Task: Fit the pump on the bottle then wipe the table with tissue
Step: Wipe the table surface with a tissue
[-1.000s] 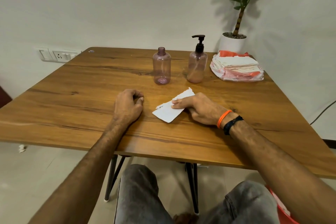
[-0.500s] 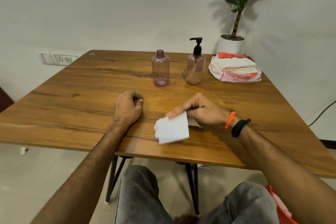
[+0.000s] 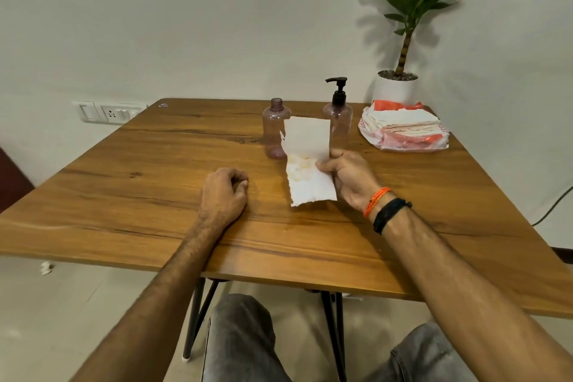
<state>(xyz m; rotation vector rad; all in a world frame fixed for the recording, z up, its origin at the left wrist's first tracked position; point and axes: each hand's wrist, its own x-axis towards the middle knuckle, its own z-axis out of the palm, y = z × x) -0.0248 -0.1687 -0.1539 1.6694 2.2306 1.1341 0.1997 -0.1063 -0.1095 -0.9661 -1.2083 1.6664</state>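
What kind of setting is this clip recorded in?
Probably a plain room in a home or small office: a wooden table against a bare white wall, a wall switch and socket plate, and a potted plant in the corner.

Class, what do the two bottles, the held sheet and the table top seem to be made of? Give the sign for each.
Two tinted pink bottles, one open-necked and one with a black pump: probably clear plastic, since they show through. White torn-edged sheet in the right hand: tissue paper, thin, creased, faintly stained. Brown table top: wood or wood-look laminate, with grain lines and a soft sheen.
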